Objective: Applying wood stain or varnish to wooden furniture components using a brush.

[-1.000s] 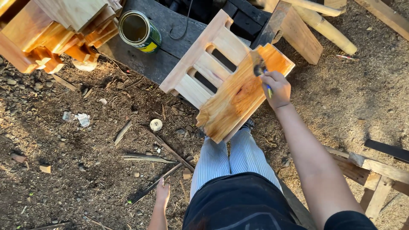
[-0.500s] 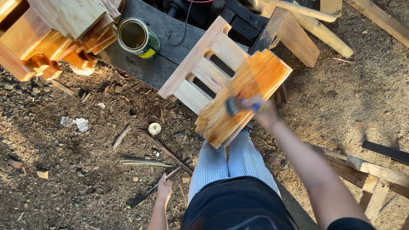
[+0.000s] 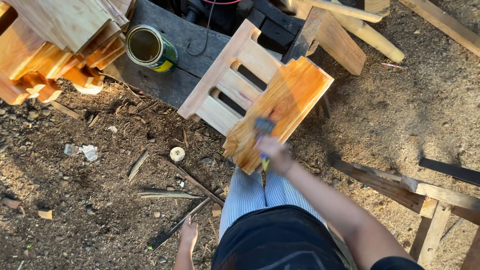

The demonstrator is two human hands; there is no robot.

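Note:
My right hand [image 3: 274, 151] grips a paintbrush [image 3: 263, 129] whose bristles press on the near end of a glossy orange-brown wooden panel [image 3: 287, 102]. That panel leans across a pale, unfinished slatted wooden frame [image 3: 227, 87]. My left hand [image 3: 189, 234] hangs low beside my striped trousers, fingers loose and holding nothing. An open tin can [image 3: 150, 48] with dark liquid stands on a dark plank [image 3: 170, 75] at upper left, well away from both hands.
A stack of cut wooden pieces [image 3: 55, 45] fills the upper left. Loose boards [image 3: 350, 30] lie at the top right and a rough wooden frame [image 3: 415, 192] at the right. Sticks, a small round lid [image 3: 177, 153] and stones litter the dirt ground [image 3: 90, 200].
My right hand has drawn the brush down the coated panel from its far end toward its near end. The left hand stays low by my leg.

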